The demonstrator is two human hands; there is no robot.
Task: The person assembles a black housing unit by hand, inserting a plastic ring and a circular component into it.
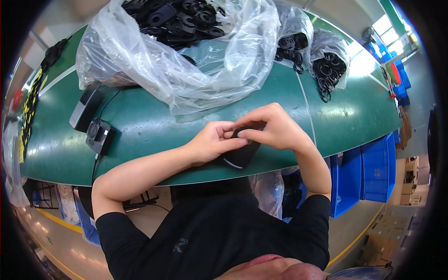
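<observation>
Both hands meet over the near part of the green table, around a black piece [241, 156] with a curved lower edge. Its upper end is covered by my fingers, so I cannot make out its full shape. My left hand [211, 142] pinches it from the left, thumb pointing right. From the right, my right hand [273, 127] arches over the top with thumb and fingers closed on the same piece. Beyond the hands lies a large clear plastic bag [200, 88], open, with many flat black plastic parts [179, 21] inside.
Two smaller clear bags spill black rings [293, 44] and more black rings [329, 70] at the back right. A small dark speaker-like box [87, 108] and a corded black device [99, 135] sit at left on the green table [154, 126]. Blue bins [375, 165] stand below right.
</observation>
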